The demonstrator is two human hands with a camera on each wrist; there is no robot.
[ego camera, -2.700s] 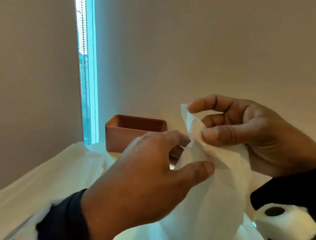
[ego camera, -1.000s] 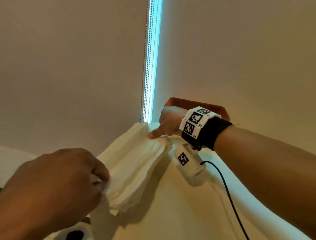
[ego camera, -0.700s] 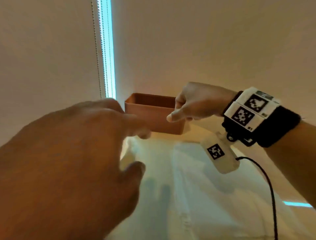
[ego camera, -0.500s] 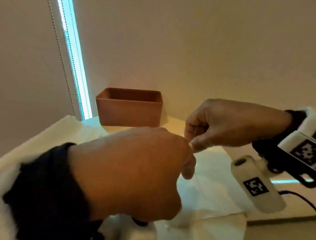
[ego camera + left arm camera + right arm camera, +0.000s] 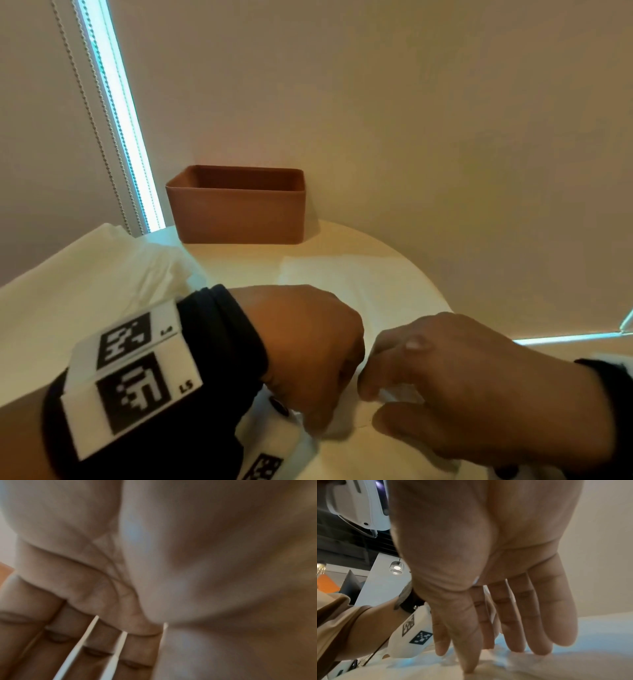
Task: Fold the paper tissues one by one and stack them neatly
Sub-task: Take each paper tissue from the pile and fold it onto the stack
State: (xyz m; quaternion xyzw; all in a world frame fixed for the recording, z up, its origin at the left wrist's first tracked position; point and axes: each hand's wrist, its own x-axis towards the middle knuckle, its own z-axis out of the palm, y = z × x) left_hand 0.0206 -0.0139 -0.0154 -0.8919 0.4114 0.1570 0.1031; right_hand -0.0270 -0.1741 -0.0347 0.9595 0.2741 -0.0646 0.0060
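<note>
Nearest, both hands work low over a tissue (image 5: 380,294) spread flat on the round table (image 5: 404,255). The left hand (image 5: 308,356) is knuckles-up, fingers curled down onto the sheet's near edge; whether it pinches the paper cannot be told. The right hand (image 5: 455,387) has its fingers bent with the thumb beneath, a scrap of white between them. The sheet's far edge lies short of the brown box (image 5: 236,209) at the wall. The tissue pile (image 5: 85,277) overhangs the left rim.
</note>
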